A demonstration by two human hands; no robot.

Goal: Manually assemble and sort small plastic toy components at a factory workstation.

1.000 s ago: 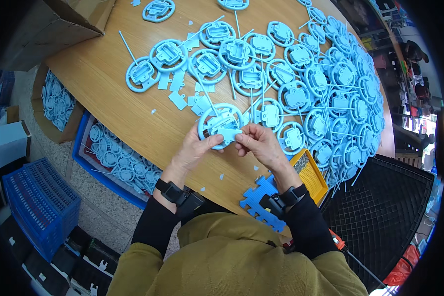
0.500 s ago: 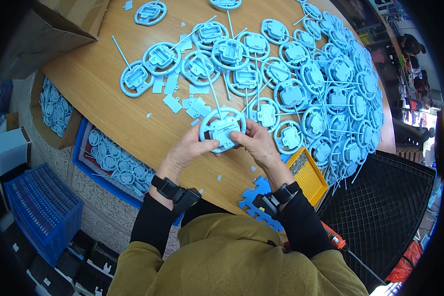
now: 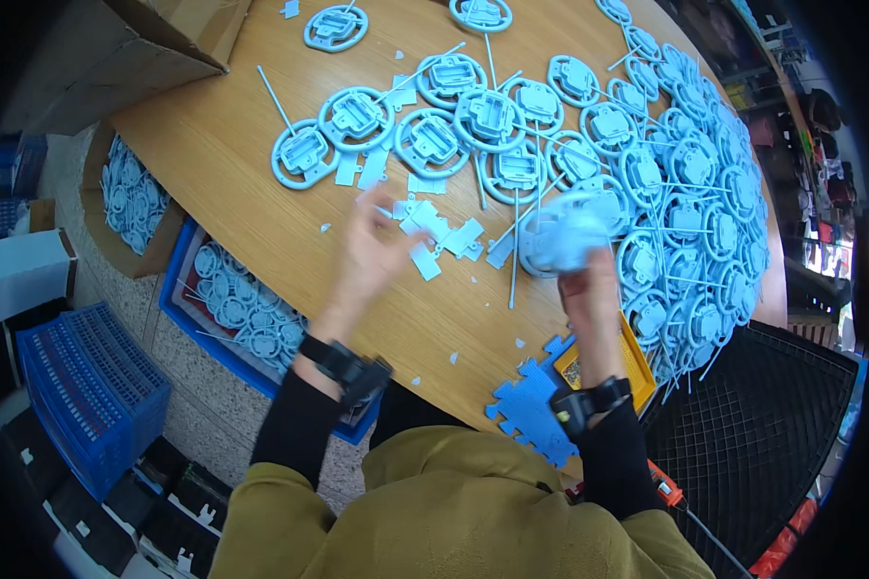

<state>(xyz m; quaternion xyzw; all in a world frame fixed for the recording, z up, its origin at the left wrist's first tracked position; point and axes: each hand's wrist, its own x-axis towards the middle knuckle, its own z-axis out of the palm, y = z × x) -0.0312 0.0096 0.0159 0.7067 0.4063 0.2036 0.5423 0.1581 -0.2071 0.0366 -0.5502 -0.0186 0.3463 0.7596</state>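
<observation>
My right hand [image 3: 591, 294] is closed on the lower rim of a light-blue plastic steering wheel [image 3: 570, 232], smeared by motion. The held wheel is above the left side of the wheel pile, partly hiding the wheels under it. Over the table, my left hand [image 3: 369, 253] is open, fingers apart and slightly blurred. Its fingertips are beside several loose light-blue cover plates [image 3: 428, 224] lying flat. Behind these plates lie more steering wheels [image 3: 433, 142], their hubs showing open rectangular recesses, several with thin rods sticking out.
A large pile of wheels [image 3: 686, 220] fills the table's right side. In front are a yellow tray [image 3: 639, 359] of small parts and a blue foam mat [image 3: 531, 410]. A blue crate [image 3: 176, 289] and cardboard boxes [image 3: 154, 246] stand left. An orange-handled tool [image 3: 664, 485] is at lower right.
Both hands held the steering wheel in front of me; the left has let go and moved left towards the plates. My right hand has carried the wheel right, towards the pile.
</observation>
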